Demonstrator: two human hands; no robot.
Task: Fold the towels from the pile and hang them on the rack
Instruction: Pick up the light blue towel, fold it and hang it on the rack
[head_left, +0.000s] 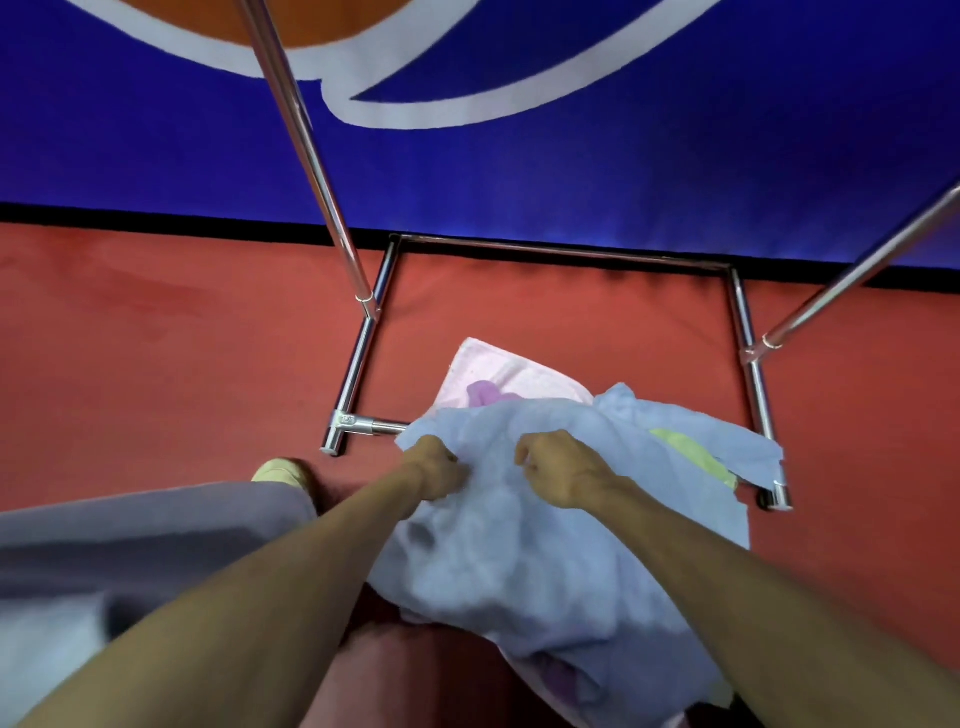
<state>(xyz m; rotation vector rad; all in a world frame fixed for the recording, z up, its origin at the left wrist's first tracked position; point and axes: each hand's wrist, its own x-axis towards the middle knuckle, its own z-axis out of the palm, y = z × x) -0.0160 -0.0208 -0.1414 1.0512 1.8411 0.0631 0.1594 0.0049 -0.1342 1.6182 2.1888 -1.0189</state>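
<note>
1. Both forearms are stretching forward from the bottom edge. The left hand (436, 465) and the right hand (561, 467) are each pinching a bunch of the light blue towel (498, 545), with fingers curled into the cloth and the two hands near each other.
2. To my eye, they are gripping so near together because they are searching for an edge to open the towel before folding. It is crumpled, not yet folded.
3. The blue towel is lying on top of the pile, on the red floor (156, 364), across the front bar of the chrome rack (358, 364). A pink towel (498, 371) and a yellow-green towel (685, 449) are showing from under it.
4. The rack's poles are running out of the picture, so its hanging bar is not visible, and I cannot tell if any towel is hanging.
5. The fingertips are hiding in the cloth. The grey fabric (130, 530) at the left is too blurred to name.
</note>
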